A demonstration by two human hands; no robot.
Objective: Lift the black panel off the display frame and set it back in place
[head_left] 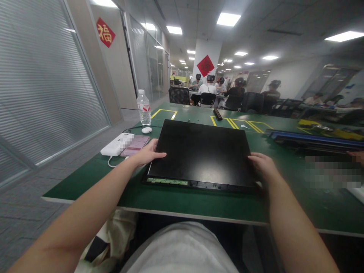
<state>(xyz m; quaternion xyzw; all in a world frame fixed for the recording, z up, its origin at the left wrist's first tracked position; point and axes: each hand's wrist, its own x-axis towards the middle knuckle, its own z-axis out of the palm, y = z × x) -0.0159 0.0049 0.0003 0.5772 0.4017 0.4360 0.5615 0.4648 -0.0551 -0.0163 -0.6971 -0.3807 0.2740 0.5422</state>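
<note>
A flat black display panel point(201, 151) lies before me over the green table, and a green circuit strip point(167, 182) shows along its near edge. My left hand point(148, 153) grips the panel's left side, thumb on top and the other fingers mostly hidden at the edge. On the opposite side, my right hand point(263, 165) holds the right edge with its fingertips. Whether the panel rests fully on the table or is slightly raised I cannot tell.
Left of the panel are a phone point(136, 146), a white power bank point(116, 144) with a cable, a white earbud case point(146, 130) and a water bottle point(143, 108). Dark strips point(313, 138) lie at right, near another person's hand point(356, 156). A dark bar point(217, 114) lies at the back.
</note>
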